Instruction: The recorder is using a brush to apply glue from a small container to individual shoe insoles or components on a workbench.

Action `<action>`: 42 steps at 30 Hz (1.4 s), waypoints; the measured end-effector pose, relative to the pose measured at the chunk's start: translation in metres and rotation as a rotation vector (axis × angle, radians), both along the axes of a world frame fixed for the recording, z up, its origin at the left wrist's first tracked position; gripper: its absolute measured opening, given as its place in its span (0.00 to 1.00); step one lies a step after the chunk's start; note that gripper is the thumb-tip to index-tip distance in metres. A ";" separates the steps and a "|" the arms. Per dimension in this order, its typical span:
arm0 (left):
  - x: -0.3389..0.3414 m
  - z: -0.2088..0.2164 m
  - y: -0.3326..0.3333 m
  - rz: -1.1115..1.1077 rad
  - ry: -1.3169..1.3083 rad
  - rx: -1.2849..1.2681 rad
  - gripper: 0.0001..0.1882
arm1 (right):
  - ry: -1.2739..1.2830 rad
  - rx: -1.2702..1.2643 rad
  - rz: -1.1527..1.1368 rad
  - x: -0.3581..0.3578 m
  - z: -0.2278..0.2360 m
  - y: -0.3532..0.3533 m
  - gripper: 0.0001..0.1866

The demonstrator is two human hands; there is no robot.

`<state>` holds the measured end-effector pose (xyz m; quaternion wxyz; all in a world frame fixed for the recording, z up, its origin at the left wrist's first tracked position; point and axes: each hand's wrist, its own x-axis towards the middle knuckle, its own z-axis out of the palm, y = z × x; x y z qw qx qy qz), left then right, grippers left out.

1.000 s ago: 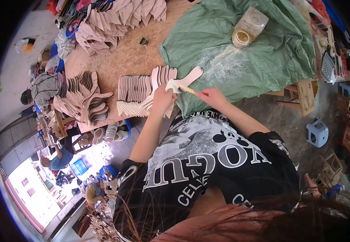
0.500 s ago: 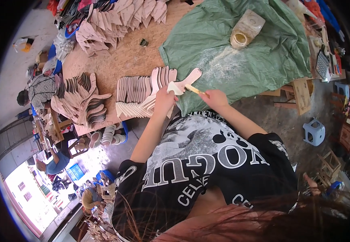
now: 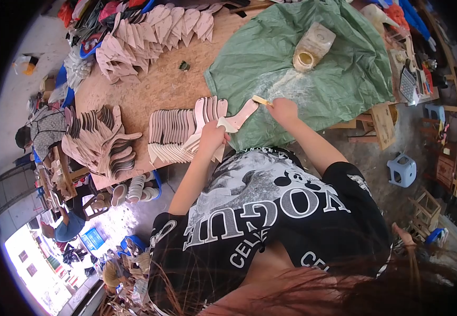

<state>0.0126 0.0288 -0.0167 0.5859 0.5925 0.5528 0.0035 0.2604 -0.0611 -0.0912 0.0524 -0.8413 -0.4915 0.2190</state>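
Note:
Between the fingers of my left hand (image 3: 213, 137) is the near end of a pinkish insole (image 3: 246, 114), which slants away to the right over the green sheet (image 3: 270, 124). A pale flap shows at its near end. My right hand (image 3: 283, 111) is closed round a small brush (image 3: 261, 100) with a yellowish handle. The brush tip touches the insole's far, rounded end. Just left of my left hand, a row of overlapping insoles (image 3: 173, 126) lies on the wooden table (image 3: 149, 92), partly hidden by that hand.
An open, smeared plastic container (image 3: 315, 46) lies tilted on the sheet. More insoles are heaped at the table's left (image 3: 96, 139) and far side (image 3: 157, 34). A blue stool (image 3: 401, 170) stands at right. Another person (image 3: 49, 126) is at the left.
My right hand has moved away from me with the brush, whose tip has gone from the insole's middle to its far end. My left hand keeps its hold on the insole.

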 end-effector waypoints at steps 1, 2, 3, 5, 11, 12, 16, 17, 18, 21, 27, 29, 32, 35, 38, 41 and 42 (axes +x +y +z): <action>0.000 0.001 0.001 -0.015 0.004 -0.011 0.10 | -0.007 -0.002 0.002 0.000 0.001 0.001 0.21; 0.001 0.001 0.002 -0.030 0.008 -0.022 0.11 | 0.045 -0.012 0.038 0.000 0.003 0.000 0.22; 0.000 0.001 0.003 -0.024 0.004 -0.023 0.11 | 0.101 -0.021 0.079 -0.003 0.008 0.002 0.22; -0.003 0.001 0.003 0.009 0.007 -0.062 0.12 | 0.152 -0.025 0.129 -0.009 0.019 -0.002 0.23; -0.001 0.004 -0.005 0.033 -0.088 -0.097 0.10 | 0.282 0.054 0.253 -0.053 0.013 -0.019 0.24; 0.001 0.004 -0.007 0.034 -0.088 -0.100 0.10 | 0.315 0.054 0.258 -0.059 0.012 -0.018 0.24; 0.002 0.003 -0.012 0.036 -0.054 -0.031 0.10 | 0.670 -0.062 0.053 -0.066 0.019 -0.012 0.24; 0.001 0.002 -0.013 0.026 -0.058 -0.010 0.11 | 0.857 -0.033 -0.058 -0.069 0.024 -0.012 0.23; 0.004 0.007 -0.014 0.026 -0.059 -0.013 0.11 | 1.040 -0.001 -0.178 -0.070 0.027 -0.012 0.23; 0.010 0.020 -0.022 0.025 -0.058 0.099 0.11 | 1.093 -0.118 -0.241 -0.072 0.021 -0.016 0.23; 0.002 0.004 -0.020 0.047 -0.070 0.085 0.11 | 0.377 0.034 0.020 -0.054 0.015 -0.024 0.22; 0.002 0.002 -0.017 -0.001 -0.023 0.112 0.11 | 0.621 0.051 -0.088 -0.058 0.002 -0.021 0.24; 0.001 -0.011 -0.018 -0.044 0.018 0.189 0.11 | 0.965 0.036 -0.185 -0.076 0.006 -0.010 0.26; -0.003 -0.035 -0.018 -0.146 0.070 0.384 0.11 | 0.927 0.017 -0.147 -0.078 0.006 -0.005 0.27; 0.007 -0.009 -0.016 -0.069 -0.063 0.282 0.12 | 0.719 0.072 -0.116 -0.063 0.003 -0.004 0.26; 0.011 0.006 -0.010 0.067 -0.081 0.096 0.12 | 0.703 0.100 -0.066 -0.065 0.017 -0.005 0.25; 0.014 0.016 -0.007 0.110 -0.130 0.048 0.13 | 0.565 0.057 -0.014 -0.060 0.017 -0.006 0.25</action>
